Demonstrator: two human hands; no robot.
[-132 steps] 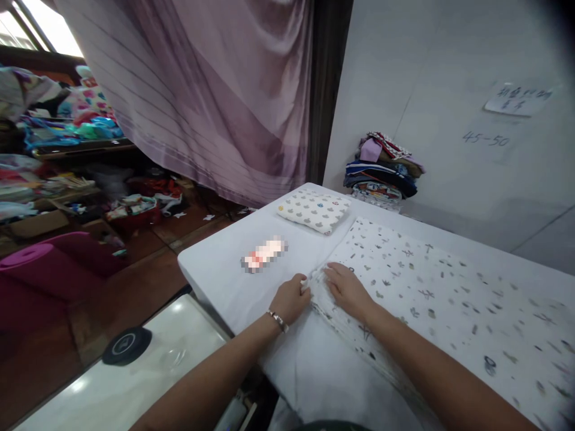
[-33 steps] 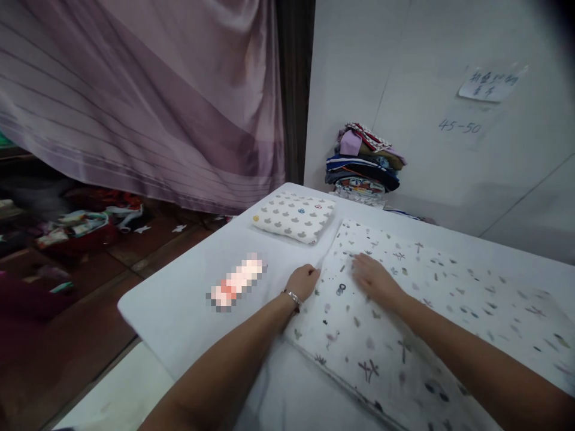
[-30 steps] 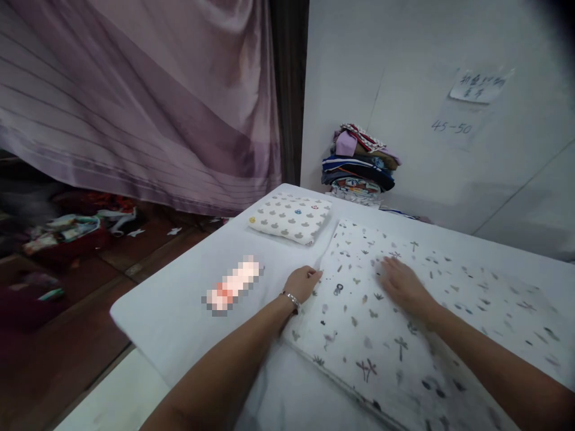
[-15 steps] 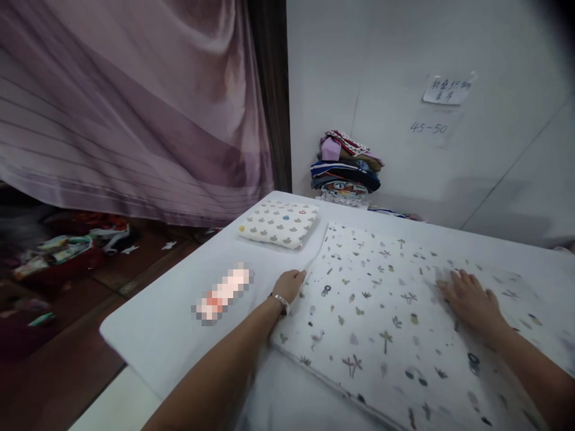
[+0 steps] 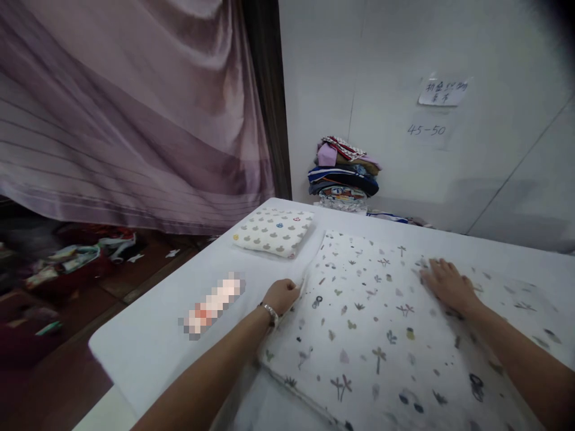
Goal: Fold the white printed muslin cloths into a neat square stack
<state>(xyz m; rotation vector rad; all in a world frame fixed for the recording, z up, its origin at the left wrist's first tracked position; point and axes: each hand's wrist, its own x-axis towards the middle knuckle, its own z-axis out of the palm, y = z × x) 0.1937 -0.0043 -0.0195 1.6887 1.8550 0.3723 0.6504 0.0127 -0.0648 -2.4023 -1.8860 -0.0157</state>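
A large white cloth printed with small plants and animals lies spread flat on the white table. My left hand, a bracelet on its wrist, is closed at the cloth's left edge and pinches the fabric there. My right hand lies flat on the cloth farther right, fingers stretched out and pressing down. A folded white cloth with grey and coloured shapes rests at the table's far left corner.
A small blurred-out object lies on the table left of my left hand. A stack of folded clothes stands against the wall behind the table. A purple curtain hangs at left, with cluttered floor below.
My right hand slid rightwards across the printed cloth, away from my left hand, then drew back a little. My left hand stayed at the cloth's left edge.
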